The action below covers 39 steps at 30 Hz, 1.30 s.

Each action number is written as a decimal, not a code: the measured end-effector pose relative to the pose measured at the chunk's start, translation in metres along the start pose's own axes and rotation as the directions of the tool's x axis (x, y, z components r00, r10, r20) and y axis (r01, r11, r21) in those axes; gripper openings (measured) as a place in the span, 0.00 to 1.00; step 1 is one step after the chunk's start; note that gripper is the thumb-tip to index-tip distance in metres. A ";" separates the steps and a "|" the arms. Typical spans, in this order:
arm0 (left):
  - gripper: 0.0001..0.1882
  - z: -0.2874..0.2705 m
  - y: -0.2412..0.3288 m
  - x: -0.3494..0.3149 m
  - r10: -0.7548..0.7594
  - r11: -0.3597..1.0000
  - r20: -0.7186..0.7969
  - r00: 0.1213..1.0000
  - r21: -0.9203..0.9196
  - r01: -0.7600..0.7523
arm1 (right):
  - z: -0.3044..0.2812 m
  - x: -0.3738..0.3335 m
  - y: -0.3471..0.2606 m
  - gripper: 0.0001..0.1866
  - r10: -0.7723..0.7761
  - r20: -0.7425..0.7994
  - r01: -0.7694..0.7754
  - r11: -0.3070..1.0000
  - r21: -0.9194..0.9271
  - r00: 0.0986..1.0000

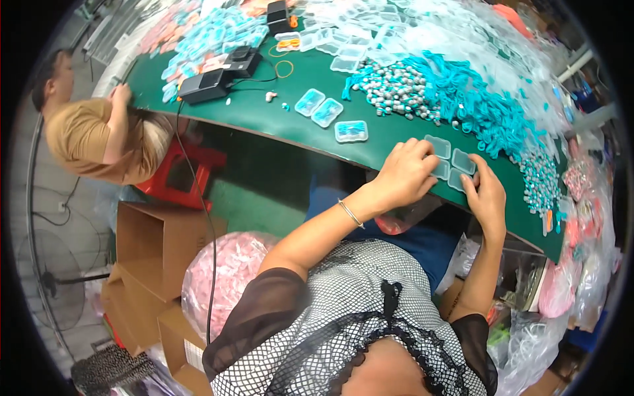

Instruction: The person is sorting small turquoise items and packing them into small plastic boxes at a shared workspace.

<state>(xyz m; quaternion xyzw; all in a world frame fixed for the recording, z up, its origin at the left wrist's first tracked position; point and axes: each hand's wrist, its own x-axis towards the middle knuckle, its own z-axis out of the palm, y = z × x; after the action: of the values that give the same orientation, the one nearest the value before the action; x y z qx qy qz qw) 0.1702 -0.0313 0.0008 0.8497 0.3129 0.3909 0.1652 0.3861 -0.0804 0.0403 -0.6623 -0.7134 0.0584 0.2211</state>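
Two small clear plastic cases (460,160) lie opened out side by side at the table's front edge, between my hands; no contents show in them. My left hand (408,173), fingers curled, grips the left case at its left edge, and its fingertips hide part of that case. On the other side, my right hand (487,191) has thumb and fingers around the right case. Left of my left hand, a closed clear case (351,131) with teal pieces inside lies on the green table. Two more filled cases (318,107) lie beyond it, close together.
A pile of grey-and-teal beaded pieces (399,89) and teal cords (462,105) spreads beyond my hands. Clear cases (347,59) are heaped at the back. Black boxes with a cable (205,86) sit at left, near a co-worker (109,132). Below stand cardboard boxes (152,244) and a bag of pink pieces (228,277).
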 end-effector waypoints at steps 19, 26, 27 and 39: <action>0.07 -0.075 -0.069 0.026 -0.330 0.808 -0.075 0.941 0.493 0.322 | 0.038 -0.006 0.027 0.09 0.139 -0.259 0.005 0.873 0.488 0.956; 0.04 -0.053 -0.088 0.023 -0.164 0.792 -0.091 0.982 0.581 0.186 | 0.033 -0.008 0.020 0.08 0.126 -0.302 0.007 0.915 0.404 0.945; 0.05 -0.054 -0.086 0.020 -0.180 0.803 -0.094 0.979 0.561 0.202 | 0.032 -0.008 0.020 0.07 0.113 -0.334 0.041 0.907 0.420 0.936; 0.06 -0.050 -0.017 0.018 -0.262 0.955 -0.009 0.965 0.141 0.261 | -0.031 -0.041 0.129 0.06 0.196 -0.606 -0.448 0.843 -0.298 0.771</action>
<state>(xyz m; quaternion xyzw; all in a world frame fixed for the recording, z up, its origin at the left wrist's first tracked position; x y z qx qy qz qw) 0.1340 -0.0052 0.0337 0.8122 0.4485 0.3387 0.1566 0.5181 -0.1114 0.0093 -0.7969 -0.4854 -0.2549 0.2536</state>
